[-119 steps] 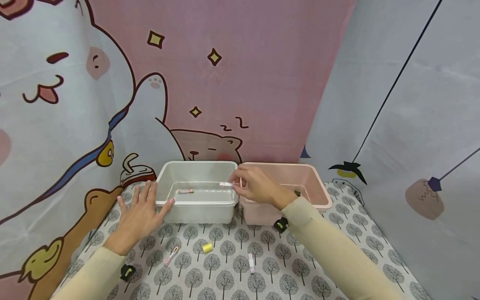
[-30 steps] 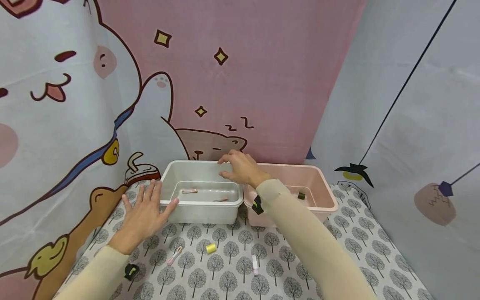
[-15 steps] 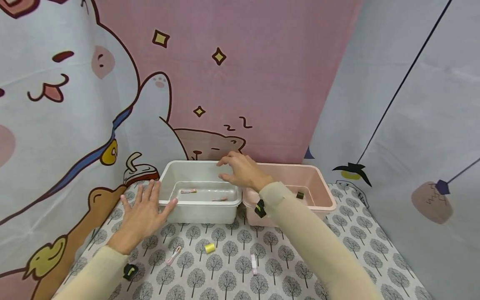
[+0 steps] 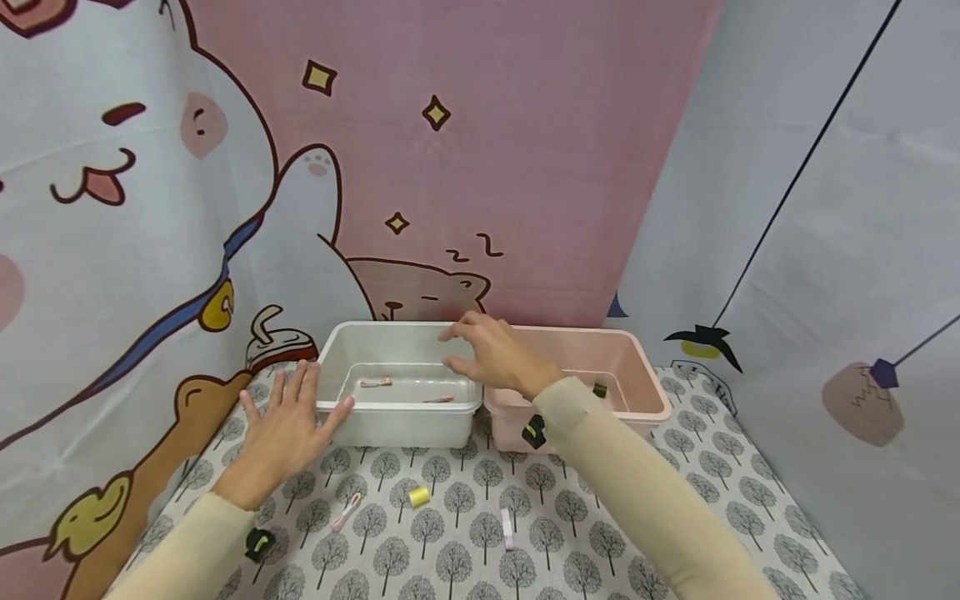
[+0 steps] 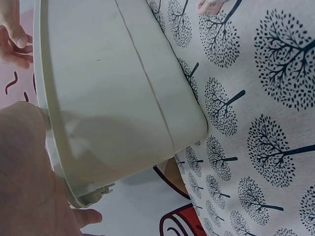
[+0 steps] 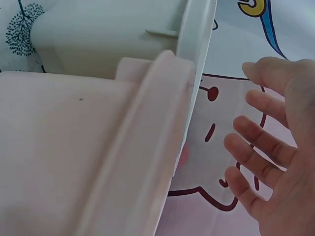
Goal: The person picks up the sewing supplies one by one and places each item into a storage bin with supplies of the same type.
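Note:
My left hand (image 4: 287,425) rests with spread fingers at the left end of the white bin (image 4: 408,427). The left wrist view shows that hand along the bin's rim (image 5: 49,132). Over the seam between the white bin and the pink bin (image 4: 615,358) hovers my right hand (image 4: 504,358), its fingers parted and nothing between them. In the right wrist view the fingers (image 6: 266,142) are loosely bent, clear of both rims. Two slim pinkish pieces, one on the left (image 4: 375,382) and one on the right (image 4: 438,399), lie inside the white bin. A small dark cylinder (image 4: 599,390) sits in the pink bin.
On the tree-print tablecloth (image 4: 450,567) in front of the bins lie a slim pink loop-ended piece (image 4: 347,512), a small yellow cylinder (image 4: 418,497) and a slim pale lilac strip (image 4: 507,529). A printed curtain (image 4: 525,167) hangs behind the bins.
Four seconds ago my right hand pinched a slim pale pink piece over the white bin; it now lies inside. The right hand has since shifted slightly right and nearer. My left hand stays put.

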Tool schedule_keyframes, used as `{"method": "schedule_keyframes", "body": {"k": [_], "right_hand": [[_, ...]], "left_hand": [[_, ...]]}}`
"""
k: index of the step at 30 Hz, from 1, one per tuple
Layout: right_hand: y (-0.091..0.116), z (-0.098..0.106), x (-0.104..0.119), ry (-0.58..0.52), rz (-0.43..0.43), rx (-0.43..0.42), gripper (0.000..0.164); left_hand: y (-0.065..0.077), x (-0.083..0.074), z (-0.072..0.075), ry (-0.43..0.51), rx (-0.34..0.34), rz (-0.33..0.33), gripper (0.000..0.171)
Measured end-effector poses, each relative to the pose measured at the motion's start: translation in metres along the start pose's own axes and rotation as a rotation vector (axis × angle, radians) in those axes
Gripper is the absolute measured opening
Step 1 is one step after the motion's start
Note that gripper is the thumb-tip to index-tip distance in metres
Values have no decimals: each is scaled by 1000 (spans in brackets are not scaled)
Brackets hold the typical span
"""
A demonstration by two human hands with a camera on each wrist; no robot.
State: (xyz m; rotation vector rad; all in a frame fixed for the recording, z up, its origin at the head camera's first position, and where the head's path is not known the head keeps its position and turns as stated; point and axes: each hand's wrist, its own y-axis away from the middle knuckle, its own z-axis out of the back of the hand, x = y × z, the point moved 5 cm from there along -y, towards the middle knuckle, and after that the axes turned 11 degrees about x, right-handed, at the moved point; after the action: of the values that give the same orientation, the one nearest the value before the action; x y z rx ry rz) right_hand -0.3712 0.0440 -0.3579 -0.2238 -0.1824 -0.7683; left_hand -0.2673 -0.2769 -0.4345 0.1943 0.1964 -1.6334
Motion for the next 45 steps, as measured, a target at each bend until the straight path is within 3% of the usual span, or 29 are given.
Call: {"method": "schedule_keyframes", "body": {"k": [10, 19, 45], "right_hand": [[23, -2, 2, -28, 27, 2, 43], [40, -8, 6, 41, 72, -20, 43], [100, -21, 17, 88, 130, -86, 42]], "left_hand": [[0, 0, 1, 3, -3, -1, 109], [0, 0, 1, -5, -4, -3, 108], [0, -1, 0, 0, 10, 3, 108]]}}
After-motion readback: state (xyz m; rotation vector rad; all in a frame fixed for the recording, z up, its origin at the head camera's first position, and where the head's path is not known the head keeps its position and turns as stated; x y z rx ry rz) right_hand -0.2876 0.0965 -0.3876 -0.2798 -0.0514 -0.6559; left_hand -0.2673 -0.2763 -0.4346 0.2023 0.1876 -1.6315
